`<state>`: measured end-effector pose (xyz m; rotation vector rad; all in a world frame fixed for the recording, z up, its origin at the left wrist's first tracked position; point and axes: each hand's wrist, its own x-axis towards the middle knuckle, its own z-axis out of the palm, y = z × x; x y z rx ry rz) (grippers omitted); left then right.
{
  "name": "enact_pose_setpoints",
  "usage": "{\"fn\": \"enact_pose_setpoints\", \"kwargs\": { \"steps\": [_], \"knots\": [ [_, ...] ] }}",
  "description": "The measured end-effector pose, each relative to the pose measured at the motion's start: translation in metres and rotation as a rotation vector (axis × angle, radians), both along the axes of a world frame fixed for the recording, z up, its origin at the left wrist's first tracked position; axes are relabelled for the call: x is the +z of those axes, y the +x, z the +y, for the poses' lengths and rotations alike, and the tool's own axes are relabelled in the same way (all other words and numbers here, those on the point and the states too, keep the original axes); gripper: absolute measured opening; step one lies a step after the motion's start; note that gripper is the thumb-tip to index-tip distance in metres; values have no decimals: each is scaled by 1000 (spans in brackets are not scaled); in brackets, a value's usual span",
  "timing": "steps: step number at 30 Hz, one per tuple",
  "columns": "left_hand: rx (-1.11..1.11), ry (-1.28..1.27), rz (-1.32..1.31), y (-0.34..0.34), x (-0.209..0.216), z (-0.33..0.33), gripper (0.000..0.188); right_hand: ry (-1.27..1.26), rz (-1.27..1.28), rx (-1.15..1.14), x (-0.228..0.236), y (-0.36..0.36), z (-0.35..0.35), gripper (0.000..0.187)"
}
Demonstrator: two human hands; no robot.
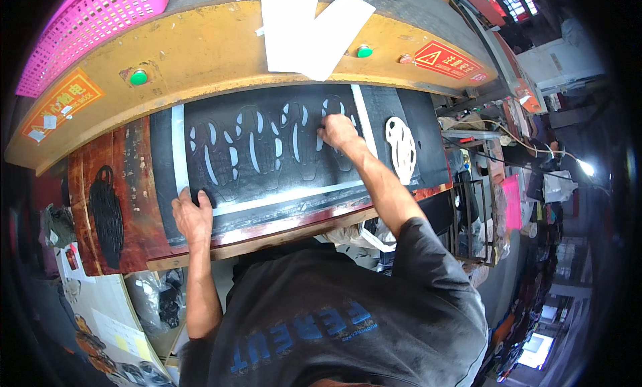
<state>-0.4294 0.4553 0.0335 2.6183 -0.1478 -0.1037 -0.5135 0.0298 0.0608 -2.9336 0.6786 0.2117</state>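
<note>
A black sheet (227, 183) lies on the machine bed, edged with white strips. Several shoe-upper-shaped outlines are cut into it in a row, with pale curved slots showing through. My left hand (193, 216) rests at the sheet's near left corner, thumb and fingers apart, holding nothing. Over the rightmost outline is my right hand (339, 130), its fingers closed and bent down onto the cut shape; what they pinch, if anything, is hidden. To the right of my right hand lies a flat white shoe-upper-shaped piece (410, 161) with curved openings.
A stack of black cut pieces (107, 216) lies on the reddish-brown board (137, 180) at left. Beyond the sheet runs a yellow machine beam (200, 49) with green buttons and white papers (289, 26). A pink basket (110, 26) stands far left; a metal rack (471, 216) is at right.
</note>
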Motion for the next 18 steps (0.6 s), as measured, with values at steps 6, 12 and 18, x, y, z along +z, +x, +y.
{"fn": "enact_pose_setpoints", "kwargs": {
  "steps": [6, 12, 18],
  "knots": [
    [-33, -34, -46, 0, -10, 8, 53, -169, 286, 219, 11, 30, 12, 18],
    [-43, -46, -64, -2, -11, 10, 54, -224, 324, 186, 20, 31, 18, 20],
    [-53, -40, -91, -1, -13, 10, 54, -73, 311, 135, 34, 37, 5, 20]
  ]
}}
